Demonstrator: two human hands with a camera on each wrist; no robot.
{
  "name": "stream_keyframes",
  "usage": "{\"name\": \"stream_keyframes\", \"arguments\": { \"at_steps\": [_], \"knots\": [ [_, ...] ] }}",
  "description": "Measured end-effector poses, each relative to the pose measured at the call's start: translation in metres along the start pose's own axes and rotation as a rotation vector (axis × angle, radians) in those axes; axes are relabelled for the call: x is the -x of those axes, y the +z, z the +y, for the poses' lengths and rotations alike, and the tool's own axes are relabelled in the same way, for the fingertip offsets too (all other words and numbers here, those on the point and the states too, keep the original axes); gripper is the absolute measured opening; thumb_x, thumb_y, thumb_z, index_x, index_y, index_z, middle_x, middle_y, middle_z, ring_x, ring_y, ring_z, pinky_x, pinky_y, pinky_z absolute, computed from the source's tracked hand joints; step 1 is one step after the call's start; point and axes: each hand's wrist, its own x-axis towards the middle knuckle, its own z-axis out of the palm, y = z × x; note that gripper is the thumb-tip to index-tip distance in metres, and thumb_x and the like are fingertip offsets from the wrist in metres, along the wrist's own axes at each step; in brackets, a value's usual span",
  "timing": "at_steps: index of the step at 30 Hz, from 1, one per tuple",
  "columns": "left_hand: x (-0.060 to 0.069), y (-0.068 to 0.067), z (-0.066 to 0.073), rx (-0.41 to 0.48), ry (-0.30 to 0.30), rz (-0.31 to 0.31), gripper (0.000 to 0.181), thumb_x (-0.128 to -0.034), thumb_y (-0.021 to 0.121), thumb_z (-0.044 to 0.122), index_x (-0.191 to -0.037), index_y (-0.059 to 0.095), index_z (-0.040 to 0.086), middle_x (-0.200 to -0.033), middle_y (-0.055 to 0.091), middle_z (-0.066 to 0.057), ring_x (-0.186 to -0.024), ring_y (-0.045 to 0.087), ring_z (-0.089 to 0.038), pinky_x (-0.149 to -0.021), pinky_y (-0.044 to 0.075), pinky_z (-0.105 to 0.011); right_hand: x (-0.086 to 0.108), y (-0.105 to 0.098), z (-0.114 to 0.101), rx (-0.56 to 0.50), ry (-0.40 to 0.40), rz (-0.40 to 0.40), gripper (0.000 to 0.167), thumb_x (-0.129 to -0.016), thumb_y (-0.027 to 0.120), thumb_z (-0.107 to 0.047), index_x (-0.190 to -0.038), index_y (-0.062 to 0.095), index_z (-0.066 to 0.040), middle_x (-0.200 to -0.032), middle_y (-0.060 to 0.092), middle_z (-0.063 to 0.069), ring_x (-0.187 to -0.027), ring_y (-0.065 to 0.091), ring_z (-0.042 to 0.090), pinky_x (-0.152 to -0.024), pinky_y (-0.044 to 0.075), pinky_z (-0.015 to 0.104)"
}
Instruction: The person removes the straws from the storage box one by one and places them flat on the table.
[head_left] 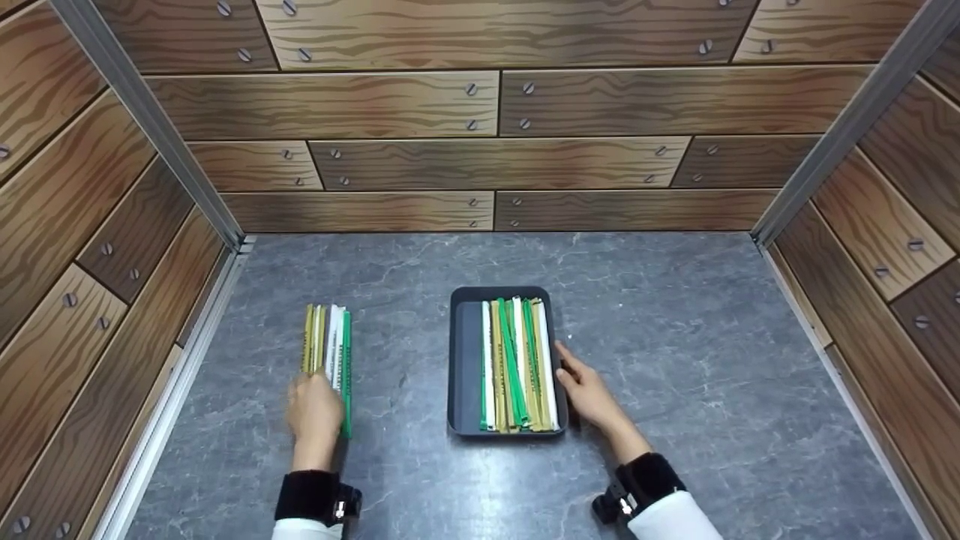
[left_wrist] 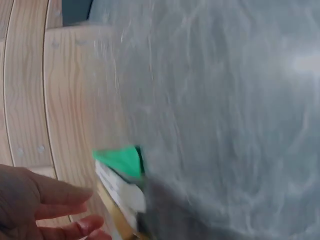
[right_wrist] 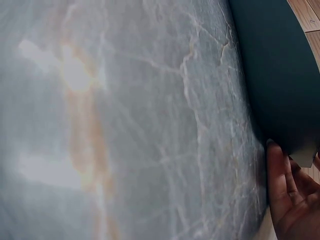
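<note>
In the head view, my left hand [head_left: 315, 409] is over the lower part of a row of long, thin printed strips [head_left: 336, 337] in gold, white and green, lying on the left of the table. The left wrist view shows its fingers [left_wrist: 65, 195] loosely bent beside the ends of the green, white and gold strips [left_wrist: 122, 162], with nothing visible between them. A dark rectangular tray [head_left: 466, 360] stands at the middle, with more such strips [head_left: 517, 367] lying lengthwise inside. My right hand [head_left: 592, 394] rests against the tray's right wall, its fingers [right_wrist: 280, 185] fairly straight.
The grey marbled table [head_left: 397, 300] is enclosed by wood-patterned walls [head_left: 405, 105] at the back and both sides. Metal rails [head_left: 176, 390] run along the side edges. A bare band of tray floor lies left of the strips inside it.
</note>
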Motion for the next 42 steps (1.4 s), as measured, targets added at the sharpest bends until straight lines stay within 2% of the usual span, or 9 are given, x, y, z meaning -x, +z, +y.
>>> {"name": "stream_keyframes", "arguments": {
  "at_steps": [4, 7, 11, 17, 21, 25, 28, 34, 42],
  "knots": [
    [0.006, 0.010, 0.025, 0.017, 0.188, 0.072, 0.022, -0.0816, 0.061, -0.007, -0.102, 0.063, -0.015, -0.100, 0.058, -0.034, -0.089, 0.058, -0.050, -0.073, 0.051, -0.057, 0.000, 0.000, -0.001, 0.003, 0.003, 0.016, 0.053, -0.101, 0.053, -0.009, -0.151, 0.038, -0.013, -0.144, 0.042, 0.029, -0.127, 0.047, 0.043, -0.107, 0.035, 0.054],
    [0.013, 0.017, 0.047, 0.065, 0.287, 0.073, 0.029, -0.0785, 0.067, -0.006, -0.106, 0.063, -0.015, -0.102, 0.059, -0.032, -0.092, 0.058, -0.049, -0.077, 0.051, -0.056, 0.001, 0.001, -0.001, 0.016, -0.028, 0.030, 0.051, -0.100, 0.054, -0.007, -0.149, 0.041, -0.009, -0.139, 0.046, 0.031, -0.123, 0.051, 0.042, -0.104, 0.039, 0.053],
    [0.021, 0.025, 0.078, 0.103, 0.370, 0.031, 0.040, -0.0774, 0.072, -0.003, -0.116, 0.063, -0.011, -0.109, 0.060, -0.027, -0.100, 0.057, -0.045, -0.085, 0.051, -0.052, 0.003, 0.001, -0.002, 0.071, -0.075, 0.047, 0.048, -0.100, 0.055, -0.007, -0.147, 0.044, -0.004, -0.135, 0.051, 0.031, -0.123, 0.051, 0.042, -0.103, 0.039, 0.054],
    [0.041, 0.040, 0.119, 0.151, 0.506, -0.054, 0.044, -0.0792, 0.074, -0.002, -0.122, 0.063, -0.007, -0.116, 0.060, -0.022, -0.106, 0.057, -0.038, -0.089, 0.053, -0.044, 0.009, 0.000, -0.008, 0.100, -0.048, 0.029, 0.049, -0.099, 0.055, -0.007, -0.147, 0.044, -0.005, -0.127, 0.057, 0.031, -0.113, 0.059, 0.039, -0.100, 0.044, 0.052],
    [0.056, 0.054, 0.135, 0.143, 0.600, -0.076, 0.043, -0.0795, 0.072, -0.002, -0.121, 0.063, -0.006, -0.113, 0.061, -0.020, -0.101, 0.059, -0.032, -0.087, 0.054, -0.040, 0.012, -0.001, -0.014, 0.041, 0.014, -0.019, 0.055, -0.097, 0.053, -0.002, -0.150, 0.040, -0.008, -0.125, 0.058, 0.030, -0.067, 0.067, 0.033, -0.062, 0.057, 0.050],
    [0.064, 0.070, 0.145, 0.041, 0.691, -0.025, 0.037, -0.0788, 0.071, -0.002, -0.116, 0.067, -0.005, -0.100, 0.063, -0.015, -0.085, 0.061, -0.028, -0.075, 0.055, -0.037, 0.012, 0.000, -0.019, 0.016, 0.069, -0.046, 0.058, -0.098, 0.054, -0.003, -0.152, 0.037, -0.013, -0.128, 0.057, 0.027, -0.039, 0.052, 0.022, -0.037, 0.050, 0.042],
    [0.065, 0.079, 0.149, -0.001, 0.687, -0.013, 0.034, -0.0779, 0.072, -0.001, -0.112, 0.069, -0.004, -0.093, 0.062, -0.015, -0.077, 0.062, -0.028, -0.066, 0.056, -0.038, 0.011, 0.002, -0.019, 0.037, 0.077, -0.037, 0.058, -0.098, 0.055, -0.007, -0.152, 0.037, -0.016, -0.129, 0.057, 0.026, -0.037, 0.049, 0.018, -0.035, 0.048, 0.039],
    [0.063, 0.089, 0.154, -0.007, 0.589, -0.051, 0.019, -0.0783, 0.067, -0.005, -0.097, 0.067, -0.003, -0.084, 0.058, -0.016, -0.064, 0.063, -0.031, -0.054, 0.055, -0.040, 0.008, 0.005, -0.015, 0.069, 0.077, -0.019, 0.057, -0.099, 0.056, -0.011, -0.153, 0.037, -0.020, -0.134, 0.052, 0.030, -0.037, 0.046, 0.016, -0.034, 0.046, 0.037],
    [0.063, 0.099, 0.153, -0.012, 0.540, -0.115, 0.009, -0.0798, 0.067, -0.004, -0.089, 0.064, -0.003, -0.079, 0.060, -0.017, -0.064, 0.064, -0.035, -0.055, 0.056, -0.042, 0.009, 0.004, -0.013, 0.068, 0.084, -0.018, 0.058, -0.099, 0.056, -0.012, -0.153, 0.038, -0.024, -0.136, 0.051, 0.028, -0.038, 0.045, 0.015, -0.035, 0.047, 0.037]
  ]
}}
